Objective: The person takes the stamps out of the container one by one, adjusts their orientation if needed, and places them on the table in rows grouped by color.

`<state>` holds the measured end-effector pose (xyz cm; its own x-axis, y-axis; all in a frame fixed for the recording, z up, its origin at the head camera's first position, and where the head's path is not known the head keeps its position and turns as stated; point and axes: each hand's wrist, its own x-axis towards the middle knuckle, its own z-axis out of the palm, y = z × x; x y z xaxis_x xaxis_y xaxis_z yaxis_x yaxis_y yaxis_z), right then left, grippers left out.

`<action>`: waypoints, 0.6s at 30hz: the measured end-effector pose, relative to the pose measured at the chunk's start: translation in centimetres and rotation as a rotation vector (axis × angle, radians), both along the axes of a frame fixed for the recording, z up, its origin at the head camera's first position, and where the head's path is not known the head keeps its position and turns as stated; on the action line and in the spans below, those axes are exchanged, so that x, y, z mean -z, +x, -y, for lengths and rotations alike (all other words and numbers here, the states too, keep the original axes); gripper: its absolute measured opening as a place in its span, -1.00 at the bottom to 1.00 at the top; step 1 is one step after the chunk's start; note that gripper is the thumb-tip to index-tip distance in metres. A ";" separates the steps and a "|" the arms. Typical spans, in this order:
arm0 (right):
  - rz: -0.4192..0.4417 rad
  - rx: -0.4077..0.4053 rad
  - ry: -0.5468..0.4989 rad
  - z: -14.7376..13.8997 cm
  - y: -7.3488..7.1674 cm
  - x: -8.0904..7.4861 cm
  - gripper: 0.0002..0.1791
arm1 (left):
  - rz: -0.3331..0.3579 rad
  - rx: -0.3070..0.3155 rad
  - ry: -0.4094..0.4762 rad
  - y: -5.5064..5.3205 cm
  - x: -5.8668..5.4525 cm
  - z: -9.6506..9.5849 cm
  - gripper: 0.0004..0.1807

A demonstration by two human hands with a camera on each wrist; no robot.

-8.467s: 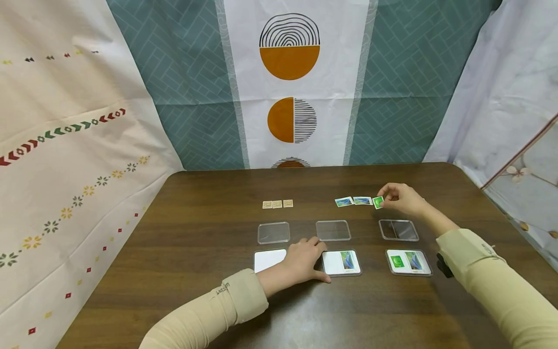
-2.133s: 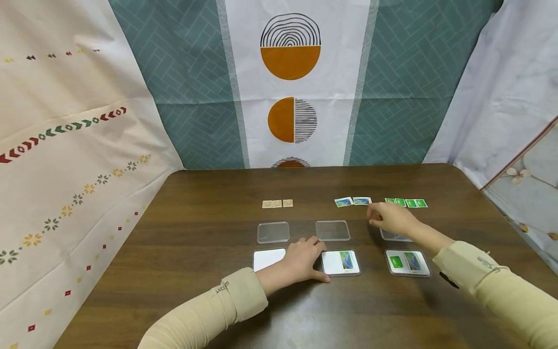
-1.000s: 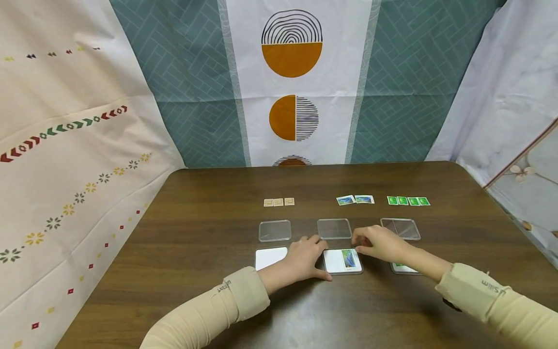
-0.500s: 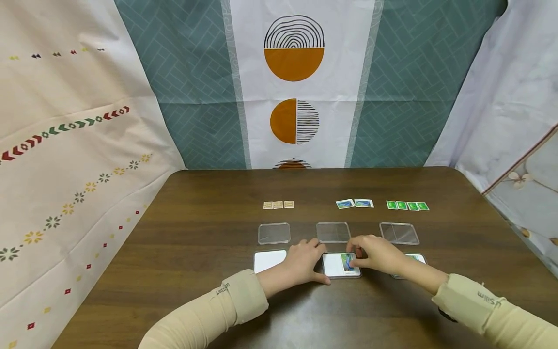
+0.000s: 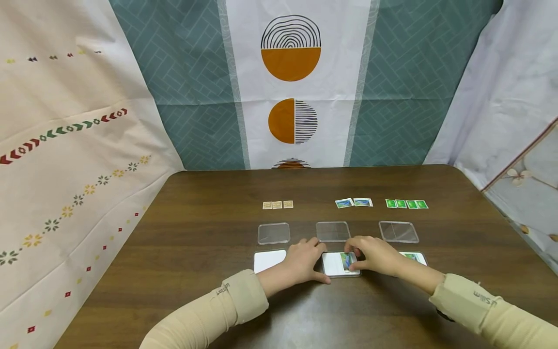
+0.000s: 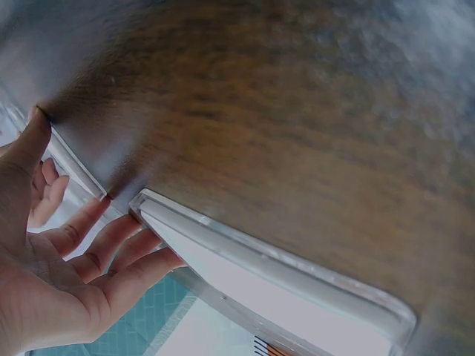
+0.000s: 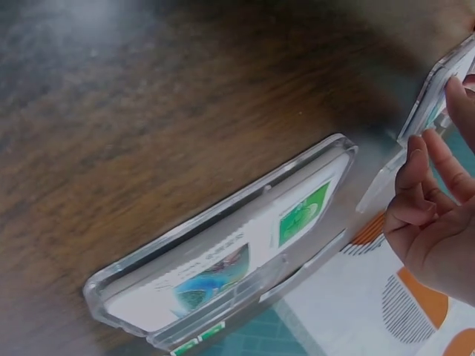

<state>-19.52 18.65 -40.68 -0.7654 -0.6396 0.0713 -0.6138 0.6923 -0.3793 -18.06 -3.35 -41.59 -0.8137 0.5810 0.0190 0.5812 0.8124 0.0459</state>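
My left hand (image 5: 301, 261) rests on the table between the left case (image 5: 269, 260) and the middle case (image 5: 332, 265), its fingers spread. In the left wrist view the thumb and index fingertip sit at the middle case's end, the other fingertips at the left case's corner. My right hand (image 5: 375, 254) is over the right end of the middle case, with thumb and index finger pinching at a blue-green landscape stamp (image 5: 346, 261) on its white insert. The right case (image 7: 223, 252) holds a green stamp (image 7: 303, 214) and a landscape stamp (image 7: 215, 278); my right forearm partly hides it in the head view.
Three clear lids (image 5: 273, 233) lie in a row behind the cases. Farther back are three tan stamps (image 5: 277, 205), two landscape stamps (image 5: 363, 202) and a row of several green stamps (image 5: 411, 204). A patterned curtain (image 5: 192, 87) hangs beyond the table (image 5: 196, 242).
My right hand set a green stamp into the row at the right, then came left and down to the landscape stamp in the middle case. My left hand has stayed put.
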 end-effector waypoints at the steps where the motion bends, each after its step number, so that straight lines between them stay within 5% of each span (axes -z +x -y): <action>1: 0.006 0.005 -0.002 0.0 0.0 0.0 -0.67 | 0.002 -0.001 0.000 0.0 0.0 0.0 -0.26; 18: 0.133 0.011 0.030 0.7 -0.6 -0.9 -0.59 | 0.013 -0.007 -0.003 -0.1 0.1 -0.2 -0.24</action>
